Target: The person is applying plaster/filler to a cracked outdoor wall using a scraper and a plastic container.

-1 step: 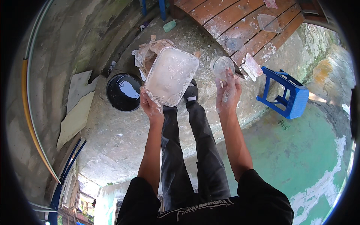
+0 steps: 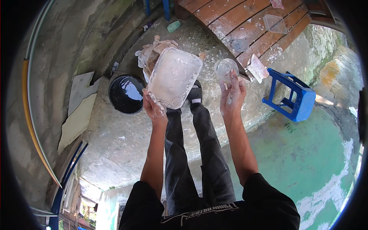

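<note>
My left hand (image 2: 155,110) grips the near left corner of a rectangular plastic tub (image 2: 175,78), whose surface is smeared with white residue. The tub is held tilted in the air above my feet. To its right, my right hand (image 2: 233,96) is closed on a round clear plastic cup (image 2: 226,69), its fingers against the near side. White powder coats the fingers of both hands. Crumpled brown paper (image 2: 153,53) shows behind the tub, partly hidden by it.
A black bucket (image 2: 126,94) of liquid stands left of the tub. At the far right is a wooden slatted table (image 2: 245,23) bearing a clear container (image 2: 275,24) and a round clear lid (image 2: 240,45). A blue stool (image 2: 292,96) lies tipped on the right.
Both hands stay nearly in place. The tub has shifted very slightly left, and so has the clear cup.
</note>
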The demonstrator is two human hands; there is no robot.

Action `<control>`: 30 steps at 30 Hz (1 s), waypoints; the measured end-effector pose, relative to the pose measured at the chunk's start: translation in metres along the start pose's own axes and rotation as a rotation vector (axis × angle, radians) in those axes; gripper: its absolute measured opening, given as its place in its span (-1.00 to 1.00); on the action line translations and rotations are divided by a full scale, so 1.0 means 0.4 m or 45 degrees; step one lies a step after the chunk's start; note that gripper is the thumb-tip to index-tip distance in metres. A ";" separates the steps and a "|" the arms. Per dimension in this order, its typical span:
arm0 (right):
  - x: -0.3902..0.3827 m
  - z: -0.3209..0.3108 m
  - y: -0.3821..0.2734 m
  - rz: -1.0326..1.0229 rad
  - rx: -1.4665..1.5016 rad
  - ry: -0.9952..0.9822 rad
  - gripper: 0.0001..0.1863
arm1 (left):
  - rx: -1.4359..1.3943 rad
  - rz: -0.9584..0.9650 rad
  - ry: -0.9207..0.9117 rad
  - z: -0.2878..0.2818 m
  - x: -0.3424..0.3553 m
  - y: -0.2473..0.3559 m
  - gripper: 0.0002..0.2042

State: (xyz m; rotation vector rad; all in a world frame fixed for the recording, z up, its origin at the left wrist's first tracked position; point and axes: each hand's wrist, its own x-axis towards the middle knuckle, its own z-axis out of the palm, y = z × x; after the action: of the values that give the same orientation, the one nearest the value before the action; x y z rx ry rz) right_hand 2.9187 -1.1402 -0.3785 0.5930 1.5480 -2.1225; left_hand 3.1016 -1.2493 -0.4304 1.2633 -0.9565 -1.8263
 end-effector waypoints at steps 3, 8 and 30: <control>-0.001 -0.004 0.031 0.004 -0.070 -0.003 -0.79 | -0.276 -0.114 0.026 -0.021 -0.009 0.004 -0.53; 0.011 -0.011 0.095 -0.065 -0.327 -0.215 -0.72 | -0.403 -0.265 0.209 -0.112 0.005 0.013 -0.49; 0.268 0.209 0.687 -0.971 -2.771 -1.372 -0.87 | 1.363 0.669 0.131 -0.464 0.056 0.051 -0.29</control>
State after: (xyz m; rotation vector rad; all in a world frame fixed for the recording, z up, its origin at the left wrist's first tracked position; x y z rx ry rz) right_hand 2.9853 -1.3061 -0.6278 -1.6091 2.0830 0.2229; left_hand 3.2749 -1.3112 -0.4685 1.4371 -2.0957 -0.7827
